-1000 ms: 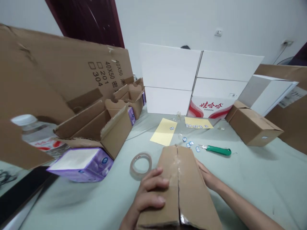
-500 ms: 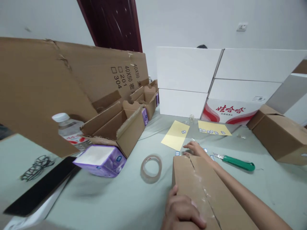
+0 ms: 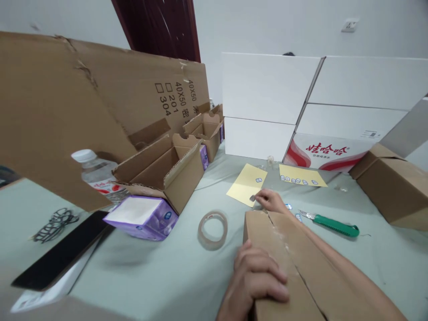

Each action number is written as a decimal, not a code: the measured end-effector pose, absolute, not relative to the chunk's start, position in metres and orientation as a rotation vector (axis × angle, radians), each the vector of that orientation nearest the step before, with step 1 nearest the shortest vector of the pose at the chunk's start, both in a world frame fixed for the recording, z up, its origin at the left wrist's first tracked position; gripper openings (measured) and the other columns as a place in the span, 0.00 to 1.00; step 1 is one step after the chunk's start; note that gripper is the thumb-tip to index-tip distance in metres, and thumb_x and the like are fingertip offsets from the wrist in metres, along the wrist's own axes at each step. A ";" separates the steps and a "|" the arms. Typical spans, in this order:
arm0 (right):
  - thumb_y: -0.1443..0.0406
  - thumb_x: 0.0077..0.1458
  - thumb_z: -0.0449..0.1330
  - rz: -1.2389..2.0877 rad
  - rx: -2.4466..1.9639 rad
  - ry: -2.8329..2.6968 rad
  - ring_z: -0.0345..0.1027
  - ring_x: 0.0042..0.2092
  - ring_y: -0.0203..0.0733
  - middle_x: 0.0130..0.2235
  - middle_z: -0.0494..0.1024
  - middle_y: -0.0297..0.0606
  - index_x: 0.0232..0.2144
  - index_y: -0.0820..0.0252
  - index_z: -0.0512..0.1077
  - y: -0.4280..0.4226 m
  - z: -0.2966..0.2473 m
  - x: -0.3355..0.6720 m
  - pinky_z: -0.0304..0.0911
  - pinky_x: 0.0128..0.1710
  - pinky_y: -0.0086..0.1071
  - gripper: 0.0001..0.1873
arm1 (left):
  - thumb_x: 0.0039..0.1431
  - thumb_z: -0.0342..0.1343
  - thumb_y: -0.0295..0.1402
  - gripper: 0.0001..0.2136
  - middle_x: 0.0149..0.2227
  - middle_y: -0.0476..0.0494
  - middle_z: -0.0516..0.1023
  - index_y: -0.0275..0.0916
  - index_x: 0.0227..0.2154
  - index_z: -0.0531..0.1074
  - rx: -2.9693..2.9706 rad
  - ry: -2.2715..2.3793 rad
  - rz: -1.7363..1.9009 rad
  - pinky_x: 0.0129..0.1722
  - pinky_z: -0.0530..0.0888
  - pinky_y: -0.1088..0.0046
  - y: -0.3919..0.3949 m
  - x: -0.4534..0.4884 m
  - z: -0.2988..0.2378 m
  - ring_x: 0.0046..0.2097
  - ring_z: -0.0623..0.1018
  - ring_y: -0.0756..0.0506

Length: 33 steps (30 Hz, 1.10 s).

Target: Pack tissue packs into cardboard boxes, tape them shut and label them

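My left hand (image 3: 256, 278) is wrapped over the left edge of a closed brown cardboard box (image 3: 301, 272) with clear tape along its top seam. Beyond the box, my right hand (image 3: 271, 200) pinches a small greyish label (image 3: 252, 198) between thumb and fingertips. That label is over the lower corner of a yellow sheet (image 3: 245, 183), which has another small blue-edged label (image 3: 258, 180) on it. My right forearm runs along the far side of the box. Close to the right wrist, a blue-edged label (image 3: 298, 217) lies on the table.
A roll of clear tape (image 3: 212, 243) lies left of the box, and a green utility knife (image 3: 336, 225) with its blade out lies right. Open cartons (image 3: 187, 178), a tissue pack (image 3: 143, 218) and a bottle (image 3: 100, 176) stand left. White boxes (image 3: 264, 89) line the back.
My right hand has gone from spread fingers near the table to a pinch, lifting the small label onto the yellow sheet's corner. My left hand stays on the box; the view has shifted slightly.
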State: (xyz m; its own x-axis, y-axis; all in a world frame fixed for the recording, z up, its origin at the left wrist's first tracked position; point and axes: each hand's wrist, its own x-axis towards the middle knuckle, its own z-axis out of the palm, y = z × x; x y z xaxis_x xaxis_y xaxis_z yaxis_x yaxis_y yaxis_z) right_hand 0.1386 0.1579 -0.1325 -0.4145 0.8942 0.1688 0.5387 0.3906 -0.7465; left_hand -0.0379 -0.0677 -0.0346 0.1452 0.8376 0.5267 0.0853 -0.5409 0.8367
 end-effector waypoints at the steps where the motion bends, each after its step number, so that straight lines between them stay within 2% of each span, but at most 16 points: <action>1: 0.58 0.65 0.58 0.834 -1.230 -2.009 0.74 0.42 0.40 0.47 0.77 0.40 0.48 0.61 0.72 0.158 -0.120 0.146 0.72 0.42 0.39 0.15 | 0.68 0.48 0.42 0.11 0.40 0.44 0.79 0.49 0.44 0.73 1.773 0.828 1.492 0.64 0.60 0.56 -0.062 -0.038 -0.032 0.44 0.77 0.41; 4: 0.55 0.64 0.57 0.833 -1.206 -1.787 0.71 0.32 0.36 0.33 0.76 0.34 0.38 0.64 0.74 0.148 -0.076 0.169 0.69 0.33 0.33 0.16 | 0.62 0.54 0.50 0.16 0.41 0.43 0.77 0.45 0.44 0.73 1.697 0.706 1.567 0.56 0.68 0.60 -0.045 -0.036 -0.021 0.45 0.76 0.41; 7: 0.55 0.62 0.58 0.782 -1.139 -1.642 0.67 0.28 0.36 0.25 0.72 0.33 0.28 0.62 0.75 0.117 -0.028 0.188 0.64 0.31 0.32 0.18 | 0.60 0.56 0.49 0.16 0.43 0.44 0.76 0.44 0.41 0.74 1.490 0.797 1.495 0.51 0.72 0.66 -0.037 -0.032 -0.009 0.48 0.75 0.41; 11: 0.60 0.58 0.62 0.634 -1.015 -1.564 0.68 0.35 0.38 0.29 0.75 0.34 0.22 0.58 0.73 0.043 0.027 0.201 0.63 0.35 0.32 0.14 | 0.58 0.58 0.49 0.16 0.44 0.47 0.75 0.45 0.42 0.74 1.260 0.822 1.388 0.40 0.75 0.73 -0.034 -0.027 -0.001 0.42 0.76 0.45; 13: 0.65 0.58 0.63 0.500 -0.906 -1.648 0.68 0.36 0.37 0.31 0.75 0.33 0.26 0.55 0.74 0.002 0.048 0.202 0.63 0.35 0.31 0.08 | 0.59 0.58 0.48 0.15 0.44 0.48 0.76 0.45 0.43 0.73 1.214 0.800 1.349 0.35 0.74 0.75 -0.033 -0.026 0.000 0.38 0.76 0.47; 15: 0.70 0.58 0.62 0.446 -0.847 -1.843 0.69 0.38 0.38 0.33 0.75 0.32 0.32 0.54 0.73 -0.030 0.063 0.202 0.65 0.36 0.30 0.05 | 0.61 0.58 0.45 0.13 0.45 0.49 0.76 0.48 0.46 0.73 1.231 0.786 1.366 0.37 0.73 0.76 -0.034 -0.027 0.000 0.40 0.76 0.48; 17: 0.72 0.58 0.61 0.452 -0.842 -2.055 0.71 0.38 0.36 0.35 0.76 0.31 0.35 0.53 0.70 -0.051 0.072 0.200 0.66 0.36 0.29 0.08 | 0.64 0.56 0.39 0.09 0.47 0.52 0.75 0.52 0.46 0.72 1.341 0.784 1.445 0.44 0.72 0.77 -0.038 -0.029 0.002 0.45 0.75 0.49; 19: 0.73 0.59 0.59 0.430 -0.870 -2.231 0.70 0.34 0.33 0.34 0.76 0.29 0.35 0.53 0.67 -0.060 0.075 0.195 0.64 0.32 0.26 0.09 | 0.67 0.52 0.33 0.07 0.48 0.52 0.74 0.51 0.41 0.74 1.543 0.797 1.487 0.51 0.68 0.76 -0.043 -0.031 0.007 0.52 0.73 0.49; 21: 0.73 0.59 0.58 0.363 -0.917 -2.363 0.66 0.30 0.31 0.30 0.73 0.27 0.32 0.54 0.65 -0.062 0.075 0.189 0.60 0.28 0.25 0.09 | 0.67 0.48 0.29 0.11 0.48 0.50 0.73 0.46 0.33 0.75 1.741 0.823 1.433 0.54 0.66 0.74 -0.048 -0.034 0.014 0.55 0.71 0.48; 23: 0.74 0.58 0.57 0.285 -0.962 -2.459 0.61 0.27 0.31 0.27 0.69 0.26 0.30 0.56 0.63 -0.061 0.076 0.180 0.56 0.26 0.26 0.10 | 0.64 0.49 0.30 0.09 0.48 0.47 0.72 0.44 0.32 0.74 1.832 0.833 1.370 0.54 0.67 0.73 -0.051 -0.035 0.019 0.55 0.70 0.46; 25: 0.75 0.56 0.57 0.214 -0.983 -2.506 0.58 0.26 0.32 0.26 0.66 0.26 0.30 0.56 0.64 -0.060 0.079 0.170 0.52 0.25 0.26 0.10 | 0.59 0.56 0.34 0.04 0.48 0.45 0.71 0.42 0.33 0.74 1.846 0.832 1.352 0.54 0.67 0.71 -0.051 -0.035 0.023 0.55 0.70 0.44; 28: 0.77 0.55 0.56 0.158 -0.991 -2.553 0.56 0.26 0.32 0.26 0.67 0.27 0.34 0.57 0.68 -0.060 0.085 0.157 0.50 0.26 0.28 0.10 | 0.54 0.62 0.34 0.05 0.48 0.45 0.71 0.41 0.31 0.72 1.846 0.870 1.350 0.55 0.66 0.70 -0.050 -0.033 0.024 0.55 0.70 0.43; 33: 0.74 0.55 0.54 0.153 -1.107 -2.567 0.56 0.25 0.33 0.25 0.68 0.29 0.28 0.58 0.67 -0.059 0.091 0.147 0.48 0.25 0.29 0.08 | 0.58 0.56 0.29 0.03 0.48 0.45 0.71 0.40 0.29 0.70 1.791 0.865 1.355 0.55 0.65 0.70 -0.049 -0.031 0.021 0.53 0.71 0.45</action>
